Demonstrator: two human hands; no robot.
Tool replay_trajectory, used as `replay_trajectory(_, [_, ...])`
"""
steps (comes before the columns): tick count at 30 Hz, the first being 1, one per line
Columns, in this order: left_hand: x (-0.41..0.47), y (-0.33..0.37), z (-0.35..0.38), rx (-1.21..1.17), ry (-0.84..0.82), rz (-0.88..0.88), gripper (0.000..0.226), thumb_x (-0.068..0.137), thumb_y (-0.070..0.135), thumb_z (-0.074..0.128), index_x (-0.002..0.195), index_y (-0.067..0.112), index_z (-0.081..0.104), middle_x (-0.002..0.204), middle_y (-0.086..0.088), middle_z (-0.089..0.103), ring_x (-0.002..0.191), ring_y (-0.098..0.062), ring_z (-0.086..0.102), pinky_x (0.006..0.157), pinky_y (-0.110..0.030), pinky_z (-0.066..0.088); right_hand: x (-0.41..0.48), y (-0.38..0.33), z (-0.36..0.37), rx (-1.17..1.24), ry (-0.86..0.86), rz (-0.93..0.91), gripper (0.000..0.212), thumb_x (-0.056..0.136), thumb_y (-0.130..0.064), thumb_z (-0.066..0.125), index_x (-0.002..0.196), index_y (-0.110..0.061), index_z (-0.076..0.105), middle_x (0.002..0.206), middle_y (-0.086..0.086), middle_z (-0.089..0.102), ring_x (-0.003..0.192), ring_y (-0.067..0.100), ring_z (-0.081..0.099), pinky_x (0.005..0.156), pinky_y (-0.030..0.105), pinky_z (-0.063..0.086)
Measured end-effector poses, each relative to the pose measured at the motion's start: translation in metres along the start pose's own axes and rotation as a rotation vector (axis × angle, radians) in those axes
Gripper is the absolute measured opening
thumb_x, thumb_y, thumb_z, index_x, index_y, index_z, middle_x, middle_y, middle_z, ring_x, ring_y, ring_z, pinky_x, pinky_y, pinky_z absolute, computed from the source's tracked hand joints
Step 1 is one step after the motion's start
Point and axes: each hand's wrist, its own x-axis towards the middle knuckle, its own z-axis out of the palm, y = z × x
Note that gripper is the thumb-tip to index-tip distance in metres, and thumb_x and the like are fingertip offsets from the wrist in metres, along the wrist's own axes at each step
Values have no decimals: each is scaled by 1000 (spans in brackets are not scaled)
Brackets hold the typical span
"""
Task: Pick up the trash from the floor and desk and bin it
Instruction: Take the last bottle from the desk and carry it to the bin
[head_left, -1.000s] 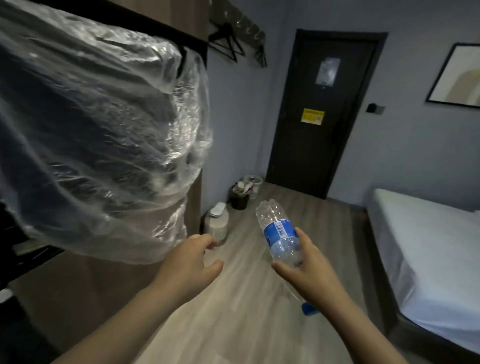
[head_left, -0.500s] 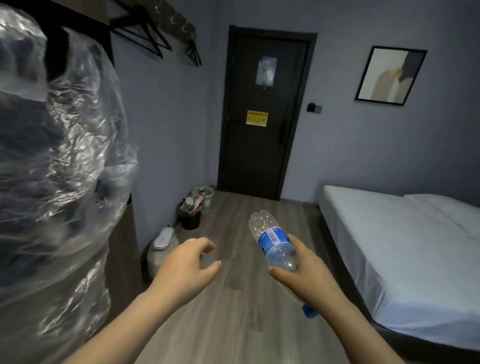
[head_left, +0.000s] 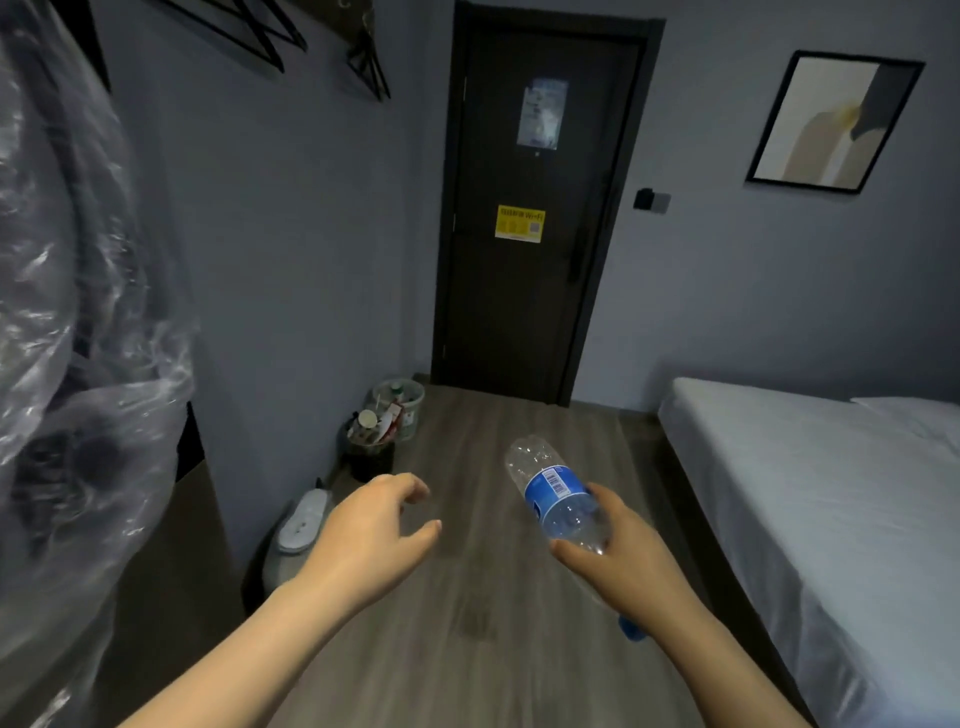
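My right hand (head_left: 623, 556) grips an empty clear plastic bottle (head_left: 553, 486) with a blue label, bottom end pointing up and forward, blue cap below my wrist. My left hand (head_left: 371, 535) hovers beside it with fingers loosely curled and apart, holding nothing. Ahead on the floor by the left wall stand two bins: a dark bin (head_left: 370, 453) stuffed with trash and, behind it, a pale lined bin (head_left: 408, 397) also holding rubbish.
A white lidded appliance (head_left: 301, 525) sits on the floor near the left wall. Crinkled clear plastic sheeting (head_left: 78, 322) hangs at the left over furniture. A bed (head_left: 810, 493) fills the right side. A dark door (head_left: 530, 208) closes the far end of the wooden floor.
The view has swung right and moved forward down the room; the plastic sheeting has slid to the left edge and the bins are nearer. Both hands keep their pose, the bottle still held.
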Motion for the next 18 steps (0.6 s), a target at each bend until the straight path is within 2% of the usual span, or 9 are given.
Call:
replay_trajectory(3, [64,-11,14,15,-2,-13,36,84,44,60,117,30,57,116,13,57,103,-4,54,85,-20,43,69,8,5,27,-4,-7,71,79,-40,69,141,-29,36,111,-14,48,89,3,55,62,11,38])
replay_trajectory(5, [108,-17,22,25,-17,-35,36,85,44,60,117,30,57,116,13,57,103,-3,54,81,-18,41,118,12,4,33,-12,2,69,80,-40,69,141,-29,37,110,-13,50,88,4,53,64,15,39])
replay_trajectory(8, [172,-27,35,42,-5,-67,37,83,44,61,117,29,57,116,12,58,104,-4,55,82,-19,42,189,15,4,19,-38,-1,72,80,-43,68,143,-29,35,124,-8,56,91,7,52,73,22,42])
replay_trajectory(10, [213,-36,43,47,-7,-87,38,83,43,61,117,28,58,117,11,59,104,-6,56,84,-21,44,235,16,8,14,-56,5,72,80,-43,67,143,-28,35,127,-7,57,90,8,53,74,23,43])
replay_trajectory(14, [286,-57,60,48,-16,-131,38,82,41,62,117,27,58,117,10,59,106,-8,56,85,-21,43,312,15,25,13,-109,32,67,80,-42,67,139,-29,39,107,-12,52,88,12,59,70,27,51])
replay_trajectory(18, [360,-94,83,29,-40,-184,35,81,40,64,113,27,59,113,11,59,105,-7,58,80,-18,39,399,14,48,-8,-146,40,59,80,-40,69,132,-26,44,100,-11,50,83,13,60,71,29,52])
